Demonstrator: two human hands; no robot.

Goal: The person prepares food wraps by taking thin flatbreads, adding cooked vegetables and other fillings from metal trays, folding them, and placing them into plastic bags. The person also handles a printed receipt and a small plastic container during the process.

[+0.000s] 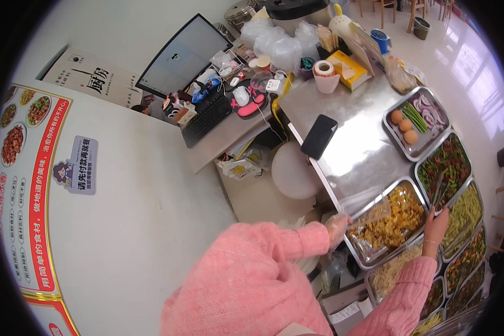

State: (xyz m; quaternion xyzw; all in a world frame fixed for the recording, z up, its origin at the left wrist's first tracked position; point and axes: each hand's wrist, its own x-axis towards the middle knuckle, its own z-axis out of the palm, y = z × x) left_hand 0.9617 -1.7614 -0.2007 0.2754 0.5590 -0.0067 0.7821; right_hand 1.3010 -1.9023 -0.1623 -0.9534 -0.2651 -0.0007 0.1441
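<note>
My right hand [435, 225] is closed round the handle end of metal tongs [438, 190]. The tongs reach into a steel tray of dark meat and green vegetable strips [452, 162]. My left hand [337, 228], seemingly in a clear plastic glove, closes at the near left corner of a tray of yellow scrambled egg [395, 227]. From its fingers a see-through plastic piece [369, 208] stretches over that tray; whether it is a bag or a container I cannot tell.
A black phone [319, 137] lies on the steel counter [355, 115]. Beyond it is a tray of eggs, green stalks and sliced onion [425, 126]. More food trays [465, 263] line the right. A monitor [183, 55], keyboard [207, 120] and round stool [295, 171] are at the left.
</note>
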